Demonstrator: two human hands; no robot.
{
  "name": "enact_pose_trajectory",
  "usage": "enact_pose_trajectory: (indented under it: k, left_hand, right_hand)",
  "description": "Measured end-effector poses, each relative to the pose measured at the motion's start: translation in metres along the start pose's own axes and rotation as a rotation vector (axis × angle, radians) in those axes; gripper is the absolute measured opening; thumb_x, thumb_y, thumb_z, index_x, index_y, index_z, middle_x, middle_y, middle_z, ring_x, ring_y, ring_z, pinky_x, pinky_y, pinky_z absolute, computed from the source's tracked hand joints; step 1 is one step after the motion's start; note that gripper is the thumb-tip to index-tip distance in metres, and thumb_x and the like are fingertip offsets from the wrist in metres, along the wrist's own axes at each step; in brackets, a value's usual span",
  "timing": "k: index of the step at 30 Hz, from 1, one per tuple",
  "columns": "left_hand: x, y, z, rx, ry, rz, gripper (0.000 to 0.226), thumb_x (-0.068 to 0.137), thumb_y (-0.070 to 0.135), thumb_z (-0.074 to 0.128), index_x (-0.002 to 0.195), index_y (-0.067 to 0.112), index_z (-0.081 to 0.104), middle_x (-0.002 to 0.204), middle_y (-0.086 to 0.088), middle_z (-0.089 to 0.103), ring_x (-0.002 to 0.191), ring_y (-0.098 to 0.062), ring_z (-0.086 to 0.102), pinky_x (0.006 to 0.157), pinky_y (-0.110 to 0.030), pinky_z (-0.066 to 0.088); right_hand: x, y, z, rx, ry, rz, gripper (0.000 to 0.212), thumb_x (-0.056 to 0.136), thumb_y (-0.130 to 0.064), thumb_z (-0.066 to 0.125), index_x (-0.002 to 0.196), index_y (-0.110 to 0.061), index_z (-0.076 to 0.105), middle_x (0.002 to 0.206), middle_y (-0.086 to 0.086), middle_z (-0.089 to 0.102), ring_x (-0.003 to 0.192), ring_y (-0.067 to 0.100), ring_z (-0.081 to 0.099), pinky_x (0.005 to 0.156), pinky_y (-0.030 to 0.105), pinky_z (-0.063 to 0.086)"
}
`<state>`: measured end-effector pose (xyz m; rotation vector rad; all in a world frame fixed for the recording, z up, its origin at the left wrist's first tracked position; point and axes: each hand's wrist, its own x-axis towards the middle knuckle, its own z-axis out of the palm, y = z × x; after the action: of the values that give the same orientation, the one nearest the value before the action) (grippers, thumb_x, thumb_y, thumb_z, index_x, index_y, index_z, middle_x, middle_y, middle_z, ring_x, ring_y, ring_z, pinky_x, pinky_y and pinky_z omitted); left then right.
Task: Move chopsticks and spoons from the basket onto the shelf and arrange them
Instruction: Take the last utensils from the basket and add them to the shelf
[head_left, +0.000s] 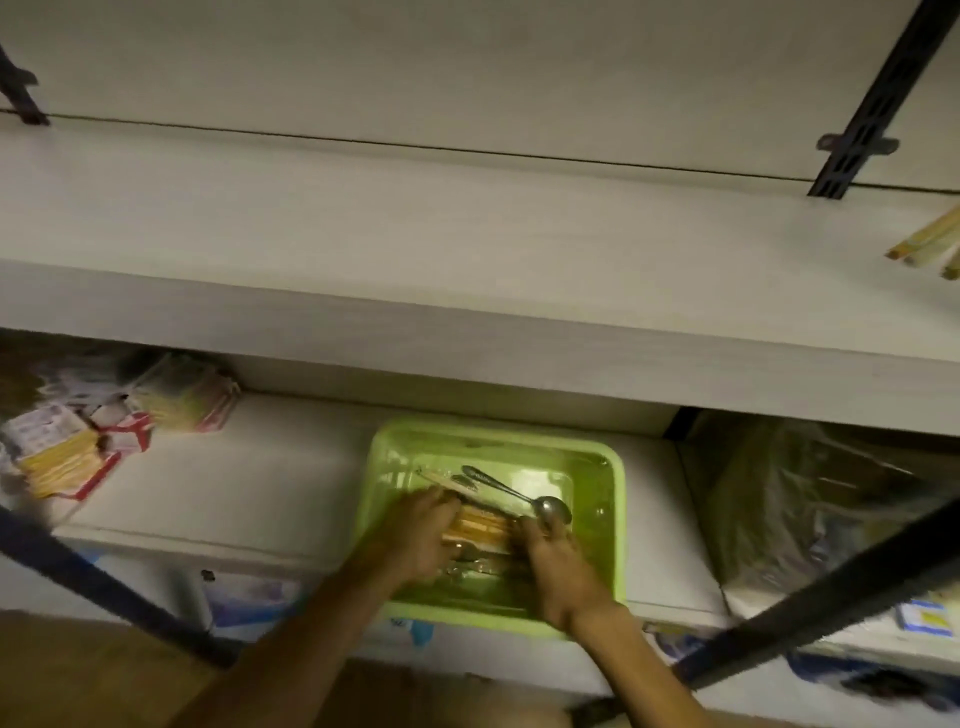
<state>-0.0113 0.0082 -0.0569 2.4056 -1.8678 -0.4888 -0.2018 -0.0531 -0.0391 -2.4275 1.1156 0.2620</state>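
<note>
- Two hands are seen inside the green basket (615, 499), which sits on a white box (249, 493) below the shelf (363, 249).
- A bundle of chopsticks (480, 527) is held between the hands; its long axis runs left to right, slightly tilted, far-left to near-right.
- The chopsticks are pale wood to orange-yellow, lying side by side in a flat bundle; thin pale tips are seen poking out to the far left of the left hand.
- The left hand (421, 540) is curled over the left end of the bundle, fingers bent around it.
- The right hand (558, 566) is closed on the right end, fingers curled.
- A metal spoon (519, 496) lies in the basket just beyond the bundle, handle pointing far-left, bowl near-right, beside the right fingertips; contact cannot be told.
- More chopsticks (930, 244), pale in wrappers, lie on the shelf at the far right edge, angled up to the right.
- Blurred packets (78, 441) are stacked at the left.
</note>
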Motion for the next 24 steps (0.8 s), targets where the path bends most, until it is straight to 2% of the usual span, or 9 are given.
enact_pose_trajectory:
  k: [2,4,10,13,17,24]
  left_hand:
    - [-0.006,-0.008,0.011,0.05,-0.011,0.035,0.047,0.087,0.044,0.059,0.13,0.028,0.05,0.14,0.0,0.04,0.127,-0.021,0.038,0.106,-0.034,0.031]
    - [-0.012,-0.014,0.017,0.108,-0.004,0.069,0.047,0.087,0.047,0.056,0.129,0.028,0.049,0.142,-0.003,0.034,0.13,-0.024,0.033,0.108,-0.035,0.026]
    - [-0.022,-0.015,0.028,0.133,0.05,0.112,0.042,0.087,0.039,0.057,0.126,0.023,0.048,0.138,-0.008,0.031,0.128,-0.026,0.03,0.105,-0.04,0.033]
    - [-0.021,-0.014,0.027,0.133,0.051,0.137,0.041,0.089,0.038,0.055,0.126,0.022,0.049,0.136,-0.006,0.034,0.127,-0.025,0.033,0.103,-0.038,0.033]
    - [-0.017,-0.014,0.026,0.126,0.051,0.144,0.042,0.088,0.036,0.057,0.127,0.022,0.048,0.135,-0.004,0.036,0.125,-0.024,0.036,0.103,-0.038,0.034]
    - [-0.014,-0.012,0.027,0.091,0.091,0.144,0.042,0.088,0.033,0.062,0.126,0.023,0.048,0.135,0.0,0.038,0.125,-0.02,0.037,0.104,-0.034,0.036]
  right_hand:
    - [0.003,-0.009,0.004,-0.082,0.155,0.02,0.061,0.091,-0.025,0.059,0.143,-0.023,0.027,0.15,0.012,0.023,0.133,0.034,0.033,0.102,0.044,0.043]
    - [0.012,-0.014,0.004,-0.162,0.229,0.025,0.062,0.092,-0.037,0.055,0.145,-0.022,0.026,0.148,0.011,0.029,0.135,0.031,0.03,0.104,0.044,0.038]
    - [0.038,-0.016,0.009,-0.295,0.158,0.006,0.085,0.083,-0.053,0.063,0.149,-0.025,0.017,0.146,0.012,0.029,0.133,0.033,0.031,0.107,0.044,0.031]
    - [0.046,-0.014,0.014,-0.334,0.149,-0.027,0.083,0.08,-0.052,0.065,0.146,-0.024,0.024,0.14,0.01,0.037,0.126,0.031,0.038,0.103,0.044,0.036]
    - [0.053,-0.012,0.018,-0.215,0.063,-0.04,0.069,0.083,-0.044,0.065,0.14,-0.02,0.034,0.135,0.011,0.043,0.123,0.032,0.043,0.099,0.04,0.039]
    - [0.061,-0.006,0.013,-0.134,-0.02,-0.064,0.044,0.089,-0.036,0.062,0.126,-0.015,0.052,0.126,0.015,0.047,0.12,0.033,0.043,0.099,0.039,0.039]
